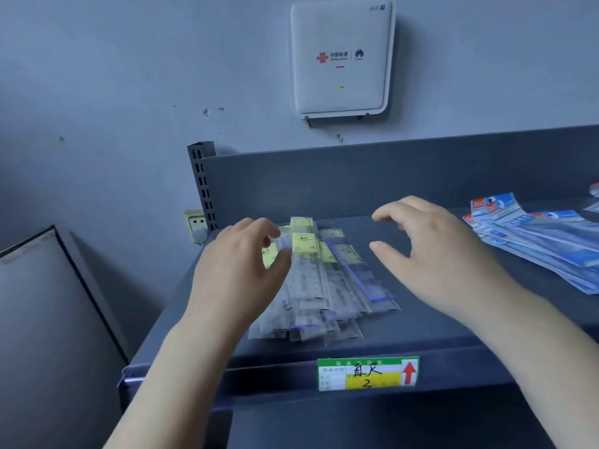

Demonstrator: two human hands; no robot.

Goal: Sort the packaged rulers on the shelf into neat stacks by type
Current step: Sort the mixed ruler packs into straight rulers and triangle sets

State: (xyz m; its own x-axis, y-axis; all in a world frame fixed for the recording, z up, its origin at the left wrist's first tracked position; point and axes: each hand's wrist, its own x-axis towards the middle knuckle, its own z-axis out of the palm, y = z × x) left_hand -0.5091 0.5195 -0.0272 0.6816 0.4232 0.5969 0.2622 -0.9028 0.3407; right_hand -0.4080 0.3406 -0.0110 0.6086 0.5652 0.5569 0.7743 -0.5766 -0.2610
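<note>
Two hands worked the shelf (421,325): the left hand (240,270) lay on the fanned clear rulers (324,286), fingers loosely curved, apparently to steady them, while the right hand (434,251) hovered beside them, fingers spread, holding nothing. Blue packets (534,244) lay well apart.

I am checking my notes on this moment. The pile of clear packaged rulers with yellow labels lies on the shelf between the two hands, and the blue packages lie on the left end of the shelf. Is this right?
Not quite. In the head view the blue packages lie on the right end of the shelf, beyond the right hand. The rest holds: the pile of clear packaged rulers lies between the left hand and the right hand.
</note>
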